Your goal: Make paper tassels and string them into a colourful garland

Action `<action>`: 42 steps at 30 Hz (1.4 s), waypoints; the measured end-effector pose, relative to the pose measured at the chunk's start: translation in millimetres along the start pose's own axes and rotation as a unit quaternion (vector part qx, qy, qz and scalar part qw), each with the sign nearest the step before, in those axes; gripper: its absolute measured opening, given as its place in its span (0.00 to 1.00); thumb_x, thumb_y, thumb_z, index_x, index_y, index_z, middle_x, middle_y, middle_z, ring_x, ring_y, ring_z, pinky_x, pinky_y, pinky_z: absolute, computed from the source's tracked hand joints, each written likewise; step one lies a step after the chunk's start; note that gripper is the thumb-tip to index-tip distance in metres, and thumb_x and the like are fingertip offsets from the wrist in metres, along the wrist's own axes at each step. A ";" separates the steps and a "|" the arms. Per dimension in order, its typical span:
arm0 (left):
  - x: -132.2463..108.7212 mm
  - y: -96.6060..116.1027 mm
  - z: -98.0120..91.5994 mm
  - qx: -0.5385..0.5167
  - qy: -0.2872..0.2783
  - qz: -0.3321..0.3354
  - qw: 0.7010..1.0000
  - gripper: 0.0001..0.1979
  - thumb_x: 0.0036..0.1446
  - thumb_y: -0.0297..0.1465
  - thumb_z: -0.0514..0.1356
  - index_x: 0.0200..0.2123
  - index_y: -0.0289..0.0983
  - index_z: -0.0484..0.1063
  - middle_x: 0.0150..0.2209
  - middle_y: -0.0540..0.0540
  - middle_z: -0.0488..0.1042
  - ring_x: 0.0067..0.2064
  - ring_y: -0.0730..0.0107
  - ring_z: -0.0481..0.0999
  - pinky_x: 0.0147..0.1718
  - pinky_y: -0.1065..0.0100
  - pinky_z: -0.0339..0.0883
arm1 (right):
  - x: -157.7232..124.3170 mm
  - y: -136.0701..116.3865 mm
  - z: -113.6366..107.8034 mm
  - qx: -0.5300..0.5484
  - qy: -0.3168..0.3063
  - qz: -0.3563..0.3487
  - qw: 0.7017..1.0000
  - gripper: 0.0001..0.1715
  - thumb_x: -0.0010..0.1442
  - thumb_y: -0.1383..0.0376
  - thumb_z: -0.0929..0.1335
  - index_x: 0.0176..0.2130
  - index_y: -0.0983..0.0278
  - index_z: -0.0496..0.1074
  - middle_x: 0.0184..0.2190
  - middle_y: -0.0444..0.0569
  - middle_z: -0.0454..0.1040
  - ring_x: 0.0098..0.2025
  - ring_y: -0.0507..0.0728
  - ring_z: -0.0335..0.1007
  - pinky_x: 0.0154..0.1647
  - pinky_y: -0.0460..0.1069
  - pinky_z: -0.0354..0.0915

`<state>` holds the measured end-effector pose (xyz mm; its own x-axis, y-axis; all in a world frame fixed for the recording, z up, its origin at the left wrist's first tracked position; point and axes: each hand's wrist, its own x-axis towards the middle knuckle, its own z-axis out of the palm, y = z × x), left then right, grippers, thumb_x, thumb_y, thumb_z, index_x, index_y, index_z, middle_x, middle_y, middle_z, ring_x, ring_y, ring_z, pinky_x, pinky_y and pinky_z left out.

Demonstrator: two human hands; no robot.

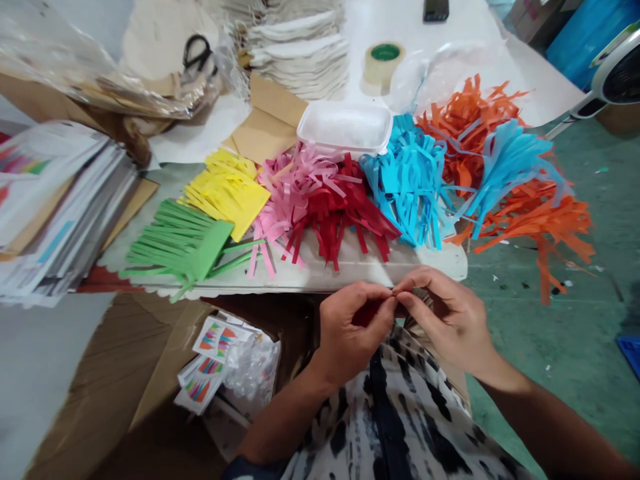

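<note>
My left hand (356, 327) and my right hand (447, 320) meet just past the table's front edge, thumbs and forefingers pinched together. Whatever lies between the fingertips is too small to make out. On the table above them is a row of fringed paper tassels: green (200, 247), yellow (227, 190), pink (295, 180), dark red (340, 217) and light blue (407, 177). More orange (470, 120) and blue (515, 167) fringe hangs over the right corner. The dark red bundle lies closest to my left hand.
Behind the tassels are a clear plastic tub (345, 127), brown envelopes (270, 123), a tape roll (383, 67) and white stacks (300, 50). Scissors (197, 53) rest at the back left. Printed bags (60, 213) are piled left; a cardboard box (165, 360) stands below. A fan (620, 73) is right.
</note>
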<state>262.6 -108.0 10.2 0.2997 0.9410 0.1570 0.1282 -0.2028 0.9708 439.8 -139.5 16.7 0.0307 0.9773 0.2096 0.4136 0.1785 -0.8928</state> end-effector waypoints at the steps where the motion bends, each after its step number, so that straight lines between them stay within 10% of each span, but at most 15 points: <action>1: -0.8 -1.6 0.1 -0.021 -0.012 -0.022 0.999 0.04 0.65 0.32 0.67 0.39 0.38 0.82 0.34 0.48 0.84 0.33 0.71 0.82 0.36 0.73 0.75 | -1.0 0.9 -0.1 0.001 0.004 0.005 1.000 0.02 0.72 0.65 0.70 0.43 0.57 0.74 0.36 0.43 0.76 0.37 0.54 0.73 0.39 0.49 0.66; 9: -1.5 -4.6 -1.8 -0.107 -0.040 -0.135 0.984 0.07 0.65 0.35 0.68 0.38 0.37 0.82 0.32 0.48 0.84 0.29 0.74 0.81 0.31 0.75 0.74 | -2.6 6.3 -5.4 0.058 0.023 0.065 0.996 0.04 0.72 0.61 0.70 0.42 0.57 0.76 0.35 0.42 0.75 0.36 0.52 0.72 0.38 0.47 0.67; 31: -8.0 -0.7 34.7 -0.087 0.036 -0.113 0.989 0.10 0.62 0.36 0.69 0.32 0.36 0.79 0.26 0.51 0.76 0.26 0.76 0.72 0.27 0.75 0.67 | -20.7 12.7 0.3 0.111 0.030 0.083 0.990 0.06 0.71 0.60 0.71 0.41 0.58 0.76 0.36 0.45 0.76 0.38 0.54 0.73 0.40 0.48 0.69; 39: 2.9 -10.8 22.7 -0.087 -0.133 -0.123 0.980 0.15 0.70 0.43 0.61 0.47 0.37 0.77 0.32 0.48 0.79 0.30 0.73 0.75 0.30 0.73 0.67 | -9.8 11.0 -18.5 0.090 0.046 0.074 0.992 0.10 0.70 0.59 0.72 0.36 0.58 0.81 0.32 0.46 0.80 0.34 0.55 0.75 0.37 0.49 0.70; 42: 7.2 -9.1 22.9 -0.067 -0.197 -0.112 0.972 0.18 0.72 0.43 0.57 0.35 0.37 0.73 0.26 0.51 0.72 0.27 0.75 0.68 0.27 0.73 0.61 | -8.1 7.8 -26.0 0.065 0.037 0.054 0.996 0.11 0.69 0.59 0.73 0.34 0.59 0.81 0.30 0.45 0.79 0.32 0.54 0.74 0.35 0.49 0.69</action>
<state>285.3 -105.6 -1.6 0.6206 0.7754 -0.1168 0.1149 0.0573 0.9917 466.4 -149.0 18.3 0.1372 0.9815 0.1335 0.2822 0.0904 -0.9551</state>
